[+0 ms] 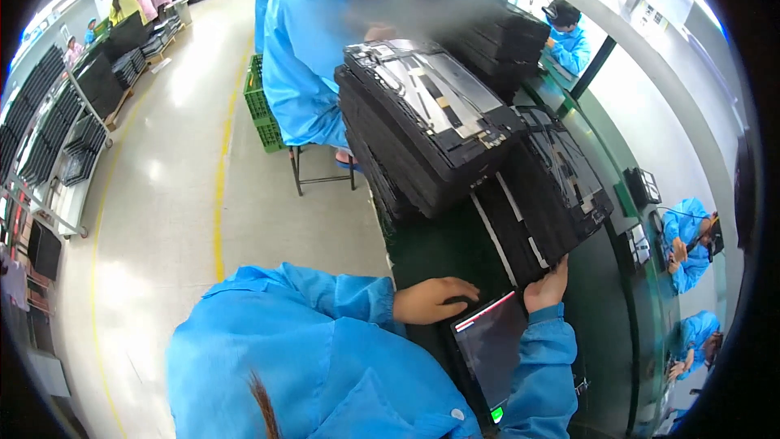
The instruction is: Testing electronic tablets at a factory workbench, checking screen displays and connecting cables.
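Note:
My left hand point(437, 300) lies low over the dark green bench top, palm down and fingers stretched out, holding nothing. Beside it a tablet-like device point(491, 349) with a dark screen sits between my forearms. My right hand point(546, 288) is at the near lower corner of a black tray stack point(548, 219), its fingers partly hidden against the tray edge and seemingly gripping it. The top tray there carries flat electronic parts point(565, 167). Left of it, a taller stack of black trays point(422, 150) bears silver panels and dark strips point(435, 89).
A co-worker in a blue smock point(305, 57) sits beyond the taller stack, near green crates point(262, 106). More black trays point(504, 41) stand behind. Wheeled racks point(61, 138) line the far left aisle. Other people in blue point(689, 236) work across the bench on the right.

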`<move>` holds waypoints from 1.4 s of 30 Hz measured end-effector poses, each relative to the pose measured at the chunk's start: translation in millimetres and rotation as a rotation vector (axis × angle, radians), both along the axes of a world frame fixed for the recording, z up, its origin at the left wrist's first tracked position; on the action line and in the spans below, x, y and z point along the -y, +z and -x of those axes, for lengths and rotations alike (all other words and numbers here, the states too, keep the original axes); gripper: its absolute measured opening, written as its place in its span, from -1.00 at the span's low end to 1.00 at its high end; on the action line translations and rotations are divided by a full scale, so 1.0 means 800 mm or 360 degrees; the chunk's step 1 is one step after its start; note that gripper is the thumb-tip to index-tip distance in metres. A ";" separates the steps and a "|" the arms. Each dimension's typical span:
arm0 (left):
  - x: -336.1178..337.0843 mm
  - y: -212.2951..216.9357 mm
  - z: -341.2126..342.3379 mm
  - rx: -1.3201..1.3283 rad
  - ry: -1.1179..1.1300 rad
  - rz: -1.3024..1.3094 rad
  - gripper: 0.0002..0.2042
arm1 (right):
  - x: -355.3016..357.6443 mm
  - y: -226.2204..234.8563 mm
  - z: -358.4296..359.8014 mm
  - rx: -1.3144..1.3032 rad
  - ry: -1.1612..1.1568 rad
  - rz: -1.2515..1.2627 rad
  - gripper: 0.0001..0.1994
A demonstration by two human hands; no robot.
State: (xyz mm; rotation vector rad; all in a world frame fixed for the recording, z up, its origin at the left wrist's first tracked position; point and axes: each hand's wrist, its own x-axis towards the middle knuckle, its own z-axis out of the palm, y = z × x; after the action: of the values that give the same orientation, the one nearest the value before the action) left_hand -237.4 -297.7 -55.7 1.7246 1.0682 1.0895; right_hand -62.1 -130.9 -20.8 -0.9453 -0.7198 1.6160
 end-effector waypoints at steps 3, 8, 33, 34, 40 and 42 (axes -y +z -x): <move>-0.001 0.017 -0.005 0.0033 0.0061 -0.0355 -0.78 | -0.009 -0.002 0.003 0.0047 0.0074 0.0098 -0.48; 0.004 0.069 0.003 0.0356 0.0025 -0.0694 -0.79 | -0.021 -0.004 0.013 0.0083 0.0353 0.0061 -0.45; 0.055 0.324 -0.021 0.1708 0.0152 -0.2903 -0.92 | 0.004 -0.026 -0.122 -0.1798 0.1490 0.0509 -0.28; 0.052 0.322 -0.024 0.1702 0.0121 -0.2885 -0.92 | 0.045 0.033 -0.093 -0.0431 0.1114 0.0242 -0.29; 0.047 0.318 -0.029 0.1620 0.0067 -0.2737 -0.94 | 0.118 0.095 -0.131 0.0709 0.0688 -0.0161 -0.39; 0.049 0.312 -0.028 0.1586 -0.0067 -0.2636 -0.95 | 0.141 0.101 -0.148 0.0648 0.0902 -0.0267 -0.38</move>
State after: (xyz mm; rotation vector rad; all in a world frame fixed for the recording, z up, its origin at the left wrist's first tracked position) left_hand -215.3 -336.9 194.0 1.6373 -0.8156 2.7087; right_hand 55.9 -243.9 60.1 -1.0128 -1.4859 1.8191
